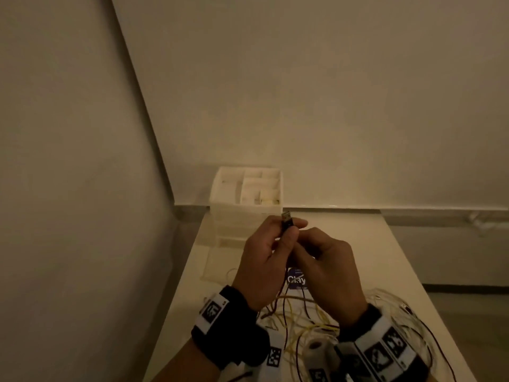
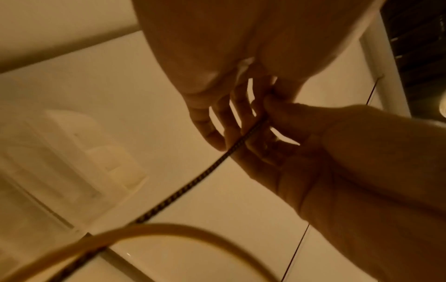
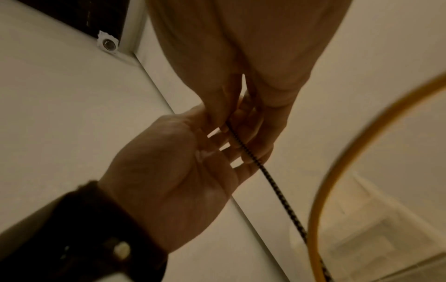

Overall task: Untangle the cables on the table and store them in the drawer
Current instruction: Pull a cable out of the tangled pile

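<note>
Both hands are raised above the table [image 1: 358,244]. My left hand [image 1: 287,230] pinches a black USB plug [image 1: 287,219] between thumb and forefinger, with its metal tip pointing up and away. Just below the plug, my right hand [image 1: 308,244] has its fingers curled round the same black-and-yellow braided cable [image 3: 270,181]. That braided cable [image 2: 217,162] hangs from the fingers down to a tangle of cables [image 1: 300,312] on the table. A yellow cable [image 3: 321,190] loops close under the wrists. The white drawer unit [image 1: 245,194] stands at the far left corner.
A clear drawer [image 1: 212,260] seems pulled out at the unit's base. A blue card [image 1: 296,279] lies under my hands. A white tape roll [image 1: 315,346] sits near the front edge. Thin white cables [image 1: 399,301] spread to the right. Walls close in behind and to the left.
</note>
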The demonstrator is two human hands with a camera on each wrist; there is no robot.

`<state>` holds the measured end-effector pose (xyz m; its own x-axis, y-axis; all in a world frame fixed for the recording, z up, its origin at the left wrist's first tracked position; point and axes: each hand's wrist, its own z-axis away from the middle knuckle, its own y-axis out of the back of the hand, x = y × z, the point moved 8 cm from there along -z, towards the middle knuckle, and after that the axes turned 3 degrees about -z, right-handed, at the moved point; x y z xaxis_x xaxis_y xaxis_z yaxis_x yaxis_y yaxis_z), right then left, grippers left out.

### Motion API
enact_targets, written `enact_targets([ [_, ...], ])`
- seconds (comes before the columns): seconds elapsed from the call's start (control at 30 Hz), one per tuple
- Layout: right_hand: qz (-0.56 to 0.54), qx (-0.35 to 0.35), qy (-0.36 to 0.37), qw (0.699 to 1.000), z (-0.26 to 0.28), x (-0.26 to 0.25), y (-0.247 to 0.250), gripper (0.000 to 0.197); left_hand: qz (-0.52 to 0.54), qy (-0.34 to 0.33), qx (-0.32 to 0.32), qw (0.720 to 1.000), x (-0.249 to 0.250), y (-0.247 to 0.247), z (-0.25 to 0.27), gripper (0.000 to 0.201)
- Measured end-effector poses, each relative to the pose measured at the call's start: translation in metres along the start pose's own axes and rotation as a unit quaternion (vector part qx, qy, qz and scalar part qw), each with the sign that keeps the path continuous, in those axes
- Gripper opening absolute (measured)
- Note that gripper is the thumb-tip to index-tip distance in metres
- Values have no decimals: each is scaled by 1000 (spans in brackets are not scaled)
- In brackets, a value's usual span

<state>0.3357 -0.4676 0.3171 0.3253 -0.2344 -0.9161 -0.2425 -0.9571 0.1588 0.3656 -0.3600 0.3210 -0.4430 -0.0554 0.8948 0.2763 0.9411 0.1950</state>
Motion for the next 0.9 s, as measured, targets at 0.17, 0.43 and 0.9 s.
enact_targets([
  [0.17,-71,10,-22,997,14,9,2,14,2,-16,26,1000,7,-3,-4,31],
  [0.43,-71,-167,-84,980,47,68,-32,28,98,-75,203,971,78,118,-41,31],
  [0.9,-61,-121,-73,988,20,27,-4,35,-261,-4,-35,965,10,30,22,18],
])
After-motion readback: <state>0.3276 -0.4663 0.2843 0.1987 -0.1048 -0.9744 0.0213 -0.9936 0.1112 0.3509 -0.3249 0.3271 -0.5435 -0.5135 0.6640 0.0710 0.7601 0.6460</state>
